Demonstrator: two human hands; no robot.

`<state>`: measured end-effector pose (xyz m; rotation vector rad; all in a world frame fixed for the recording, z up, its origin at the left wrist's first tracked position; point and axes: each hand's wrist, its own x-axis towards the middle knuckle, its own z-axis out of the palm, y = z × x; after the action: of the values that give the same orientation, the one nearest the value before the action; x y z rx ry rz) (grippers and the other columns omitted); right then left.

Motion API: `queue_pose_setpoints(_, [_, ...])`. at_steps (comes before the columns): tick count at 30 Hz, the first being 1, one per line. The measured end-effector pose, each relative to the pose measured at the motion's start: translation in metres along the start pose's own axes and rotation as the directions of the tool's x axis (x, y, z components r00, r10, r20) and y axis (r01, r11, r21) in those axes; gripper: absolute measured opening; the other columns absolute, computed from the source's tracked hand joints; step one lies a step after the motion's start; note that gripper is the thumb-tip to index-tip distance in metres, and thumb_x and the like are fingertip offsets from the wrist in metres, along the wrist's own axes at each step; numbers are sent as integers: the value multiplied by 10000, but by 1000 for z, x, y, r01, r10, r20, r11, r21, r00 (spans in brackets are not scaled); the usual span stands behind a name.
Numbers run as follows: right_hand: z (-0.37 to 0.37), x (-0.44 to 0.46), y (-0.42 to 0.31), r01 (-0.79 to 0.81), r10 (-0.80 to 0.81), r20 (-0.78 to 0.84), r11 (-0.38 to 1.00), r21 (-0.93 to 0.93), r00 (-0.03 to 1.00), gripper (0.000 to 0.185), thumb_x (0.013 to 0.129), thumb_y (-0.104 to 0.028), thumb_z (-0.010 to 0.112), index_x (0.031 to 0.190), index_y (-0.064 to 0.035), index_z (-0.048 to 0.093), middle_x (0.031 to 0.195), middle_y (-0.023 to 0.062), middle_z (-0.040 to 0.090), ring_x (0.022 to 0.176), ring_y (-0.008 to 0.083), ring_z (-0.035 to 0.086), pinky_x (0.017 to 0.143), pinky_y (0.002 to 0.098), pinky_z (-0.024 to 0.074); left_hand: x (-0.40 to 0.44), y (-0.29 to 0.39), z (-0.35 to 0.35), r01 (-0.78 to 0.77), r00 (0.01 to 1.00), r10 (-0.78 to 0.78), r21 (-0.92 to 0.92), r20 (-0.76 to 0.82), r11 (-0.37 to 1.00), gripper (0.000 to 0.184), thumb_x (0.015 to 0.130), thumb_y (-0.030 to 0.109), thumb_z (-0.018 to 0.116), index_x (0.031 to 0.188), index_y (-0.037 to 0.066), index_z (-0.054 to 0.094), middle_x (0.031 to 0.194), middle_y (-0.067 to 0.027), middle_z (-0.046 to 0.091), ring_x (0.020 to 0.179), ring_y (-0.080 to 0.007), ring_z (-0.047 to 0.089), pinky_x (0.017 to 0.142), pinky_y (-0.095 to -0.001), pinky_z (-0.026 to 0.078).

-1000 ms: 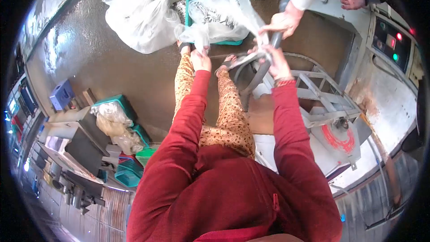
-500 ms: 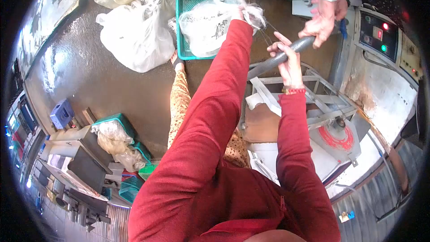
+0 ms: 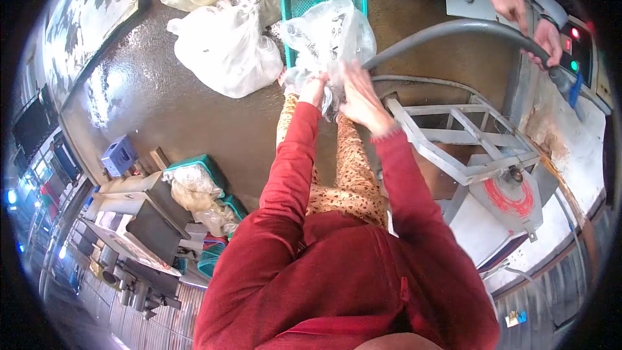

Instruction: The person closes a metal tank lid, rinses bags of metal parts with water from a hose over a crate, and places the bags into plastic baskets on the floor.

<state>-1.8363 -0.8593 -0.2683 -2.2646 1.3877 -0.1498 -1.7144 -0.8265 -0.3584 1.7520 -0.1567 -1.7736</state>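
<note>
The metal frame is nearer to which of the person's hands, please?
Right. The right hand is left of the metal frame, apart from it; the left hand is farther left.

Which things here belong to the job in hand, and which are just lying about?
Seemingly in the job:
plastic bag, at the left hand and right hand
teal basket, partly hidden by the bag
grey hose, in another person's hand

Seemingly lying about:
blue-purple crate
brown block
</note>
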Motion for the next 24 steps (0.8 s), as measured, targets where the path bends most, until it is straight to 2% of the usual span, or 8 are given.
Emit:
queue_pose_setpoints(3, [22,12,1,1,-89,215,926,377,973,420,619,-185,561,964,40,480,921,221,518,892,321,502,725,357,414,-34,43,1,-154,988,151,79,45,985,307,755,261,492,791,-39,546,737,-112,560,703,-179,494,653,-279,372])
queue_pose_setpoints(6, [-1,20,-3,-253,81,679,954,158,730,521,579,-364,609,872,48,481,808,226,538,780,329,531,680,357,410,-30,30,-30,-4,987,-50,340,150,941,341,769,292,478,784,-39,556,734,-113,569,708,-177,509,650,-288,384])
queue_pose_setpoints(7, [3,11,5,-181,-15,578,943,279,816,571,568,-439,611,845,46,492,772,221,543,742,332,537,659,362,409,-37,20,-40,170,931,-140,-60,336,984,345,785,305,455,822,-23,552,772,-95,564,746,-186,518,663,-311,394])
queue_pose_setpoints(10, [-21,13,18,-212,74,433,936,282,899,502,639,-444,587,797,29,525,700,161,568,641,271,556,569,333,422,-75,17,-74,185,976,-106,-460,192,869,314,809,284,423,853,-3,541,828,-82,554,785,-197,521,692,-351,400])
queue_pose_setpoints(13, [-30,11,47,-608,399,463,445,657,792,305,750,-313,526,753,-9,556,607,19,532,476,85,440,434,226,348,-80,-11,-138,-19,985,146,-768,96,640,262,831,268,387,697,62,478,798,-109,556,833,-301,485,771,-387,388])
queue_pose_setpoints(16, [-49,16,27,-595,546,412,210,776,730,260,784,-277,491,717,-38,568,534,-37,477,421,47,367,374,196,268,-115,42,-130,117,990,-141,-637,14,762,342,834,285,385,541,108,377,480,-29,370,699,-251,476,821,-394,327])
queue_pose_setpoints(20, [-106,17,32,-489,542,358,113,865,760,250,780,-251,492,779,-16,576,634,29,561,477,70,450,417,195,333,-97,46,-97,-24,981,77,-278,179,960,359,777,380,444,527,140,353,472,10,304,554,-180,398,744,-464,310])
queue_pose_setpoints(24, [-185,-37,30,-377,629,225,117,919,744,264,777,-241,505,823,13,563,715,75,583,606,116,545,551,215,442,-140,124,-38,-79,963,163,-356,214,931,295,810,233,433,559,113,334,450,26,280,414,-108,278,569,-261,375])
